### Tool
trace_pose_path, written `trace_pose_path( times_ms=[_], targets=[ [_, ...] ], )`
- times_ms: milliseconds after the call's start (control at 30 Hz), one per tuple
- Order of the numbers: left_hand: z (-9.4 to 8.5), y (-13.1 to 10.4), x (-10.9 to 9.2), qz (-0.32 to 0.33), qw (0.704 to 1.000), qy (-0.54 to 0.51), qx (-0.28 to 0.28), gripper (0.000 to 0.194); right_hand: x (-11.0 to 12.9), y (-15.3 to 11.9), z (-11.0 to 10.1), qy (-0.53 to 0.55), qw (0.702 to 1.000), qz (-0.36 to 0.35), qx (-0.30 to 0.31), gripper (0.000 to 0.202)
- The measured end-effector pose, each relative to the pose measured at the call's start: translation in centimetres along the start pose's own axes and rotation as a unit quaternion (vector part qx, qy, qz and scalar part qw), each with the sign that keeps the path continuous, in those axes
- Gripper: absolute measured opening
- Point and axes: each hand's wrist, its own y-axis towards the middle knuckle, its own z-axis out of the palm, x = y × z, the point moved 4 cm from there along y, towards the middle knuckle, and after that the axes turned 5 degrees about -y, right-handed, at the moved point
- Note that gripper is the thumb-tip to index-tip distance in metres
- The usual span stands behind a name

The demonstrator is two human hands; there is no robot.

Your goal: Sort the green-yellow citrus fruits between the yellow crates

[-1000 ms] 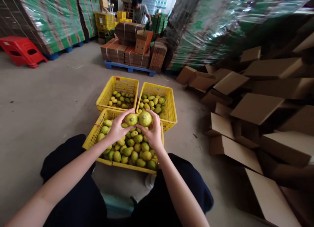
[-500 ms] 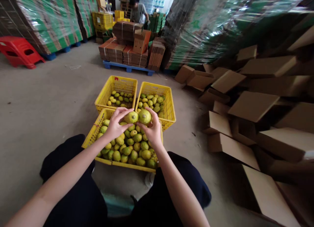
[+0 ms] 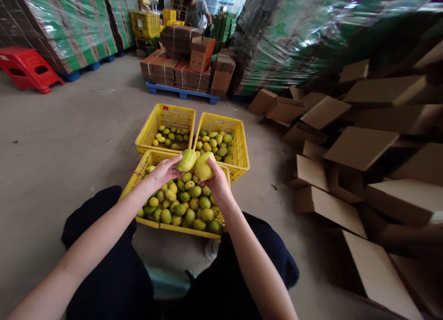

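Note:
My left hand (image 3: 167, 170) holds a green-yellow fruit (image 3: 187, 160) by its left side. A yellower fruit (image 3: 204, 166) is gripped in my right hand (image 3: 218, 181), close beside the first one. Both are held above the near yellow crate (image 3: 180, 228), where many green and yellow fruits (image 3: 189, 204) lie piled. Behind it stand two more yellow crates, the left one (image 3: 145, 138) with fruits on its bottom and the right one (image 3: 238, 165) with fruits mostly toward its left side. My fingertips are partly hidden behind the fruits.
Open cardboard boxes (image 3: 360, 147) lie heaped on the right. Ahead, a blue pallet (image 3: 182, 93) bears flattened cartons (image 3: 159, 71). A person (image 3: 196, 13) stands behind it. A red stool (image 3: 31, 70) is at the left, near wrapped stacks (image 3: 69, 25).
Both fruits have been turned in my fingers, so their ends no longer face me and their sides show. The view has shifted slightly.

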Motion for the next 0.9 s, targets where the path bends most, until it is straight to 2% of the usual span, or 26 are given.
trace_pose_path(
  times_ms=[100,200,333,433,533,633,700,800,867,900],
  targets=[
    [0.2,-0.2,-0.2,0.022,0.999,-0.001,0.03,0.02,0.4,0.0,-0.1,0.065,0.997,-0.033,-0.028,0.03],
    [0.5,-0.2,-0.2,0.015,0.998,-0.041,0.042,0.024,0.8,0.2,-0.1,0.11,0.993,-0.047,-0.005,0.027],
    [1.0,-0.5,-0.3,0.002,0.992,-0.122,0.039,0.034,0.9,0.5,0.0,0.176,0.983,-0.007,0.042,0.019],
    [1.4,-0.8,-0.5,-0.018,0.985,-0.146,0.089,0.039,0.5,0.5,0.0,0.202,0.976,0.029,0.069,0.024],
    [1.0,-0.7,-0.5,-0.014,0.988,-0.096,0.118,0.04,0.3,0.4,-0.3,0.216,0.973,0.054,0.057,0.037],
    [0.0,-0.4,0.6,-0.007,0.991,0.087,0.099,0.027,0.8,0.1,-1.0,0.241,0.967,0.071,0.043,0.044],
    [-0.5,-0.7,2.6,-0.031,0.959,0.257,0.113,0.022,1.3,-0.2,-1.7,0.252,0.962,0.099,0.03,0.045],
    [-1.4,-2.2,7.4,-0.106,0.87,0.449,0.173,0.021,2.0,-0.6,-3.2,0.265,0.956,0.126,-0.001,0.046],
    [-2.6,-3.3,10.6,-0.186,0.797,0.539,0.203,0.025,2.3,-0.9,-4.1,0.272,0.954,0.124,-0.017,0.046],
    [-3.3,-3.6,11.5,-0.227,0.762,0.571,0.204,0.028,2.3,-1.1,-4.5,0.272,0.954,0.124,-0.023,0.046]
  ],
)
